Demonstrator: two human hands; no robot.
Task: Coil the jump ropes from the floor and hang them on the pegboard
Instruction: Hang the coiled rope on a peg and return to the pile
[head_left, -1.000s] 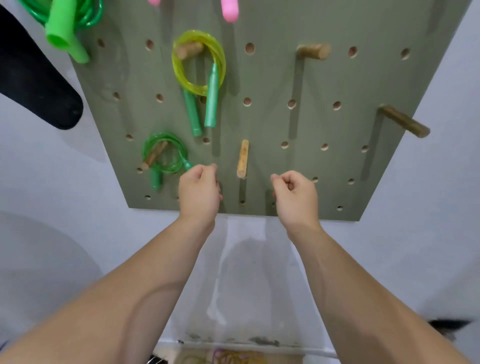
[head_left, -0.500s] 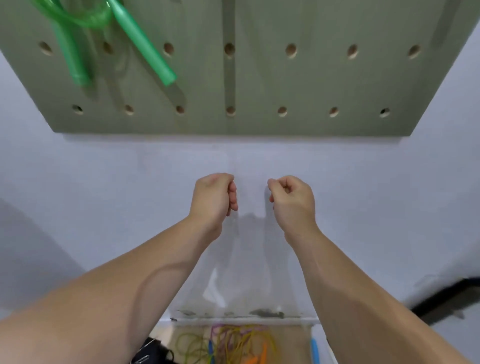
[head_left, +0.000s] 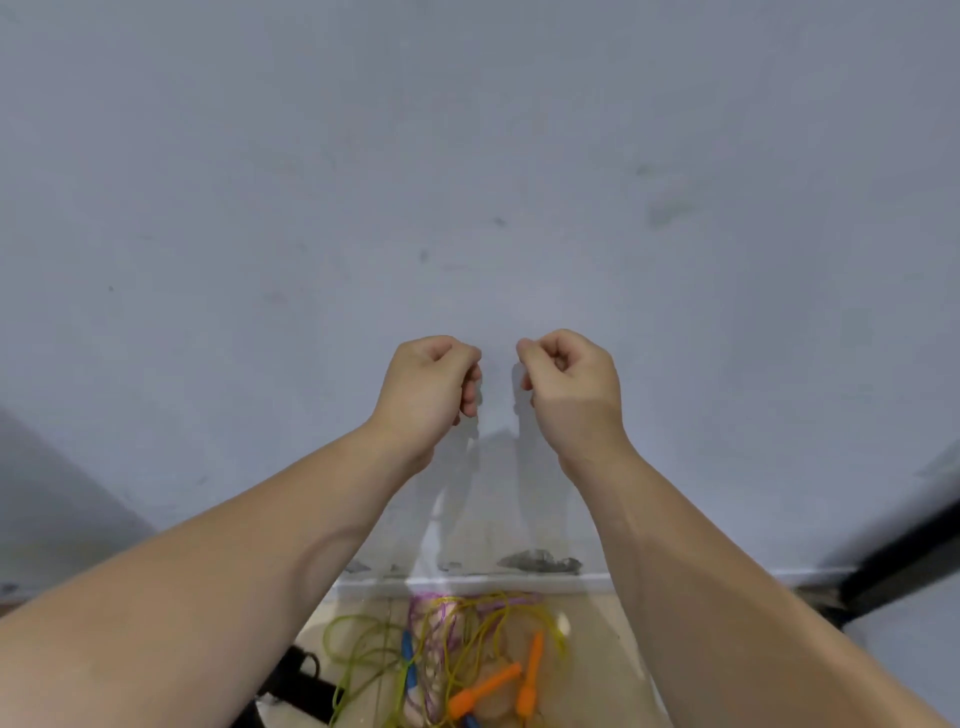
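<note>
Left hand (head_left: 426, 395) and right hand (head_left: 571, 395) both clenched, empty, above tangled jump ropes (head_left: 485, 687) on floor (head_left: 592, 665).

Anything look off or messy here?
Yes. The jump ropes lie in one tangle on the floor against the wall, yellow, green and purple cords crossing, orange handles among them. Dark scuffs mark the wall's base.

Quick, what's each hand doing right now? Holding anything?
Left hand: closed, fingers curled in, holding nothing visible.
Right hand: closed, fingers curled in, holding nothing visible.
</note>
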